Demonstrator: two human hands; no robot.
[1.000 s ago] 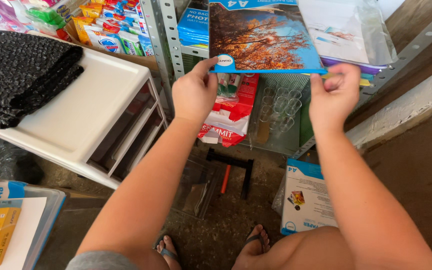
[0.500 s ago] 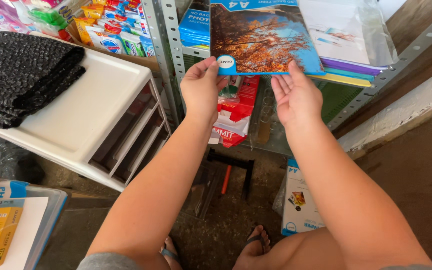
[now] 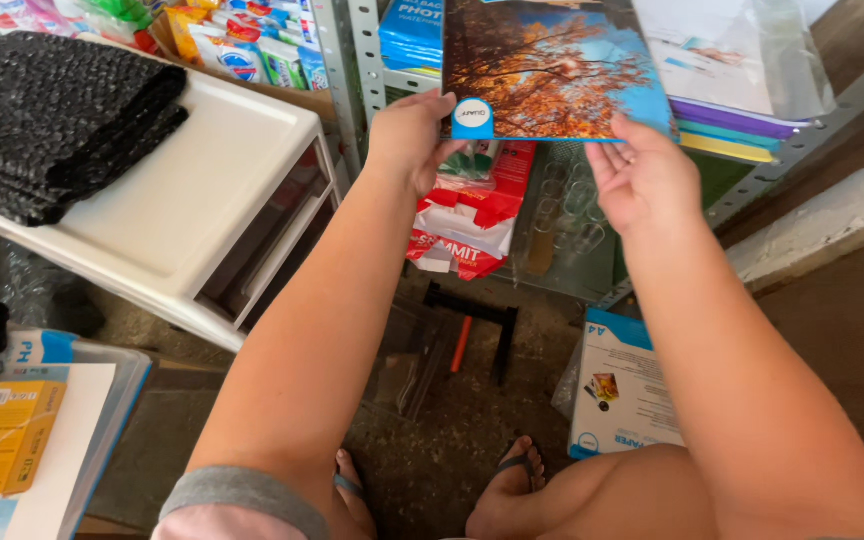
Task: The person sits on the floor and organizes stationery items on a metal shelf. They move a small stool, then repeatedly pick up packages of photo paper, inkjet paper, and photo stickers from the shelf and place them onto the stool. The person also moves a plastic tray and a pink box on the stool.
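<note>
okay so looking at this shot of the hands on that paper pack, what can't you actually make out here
Head view only:
- Paper pack with autumn-tree cover: top cut off by the frame edge.
- Left hand: fingertips hidden behind the pack.
- Right hand: grip unclear, palm open under the pack's edge.
- White drawer unit: drawer contents too dark.

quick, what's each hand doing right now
Left hand: closed on the left edge of the photo paper pack.
Right hand: open, palm up, fingertips under the pack's lower right edge.
</note>
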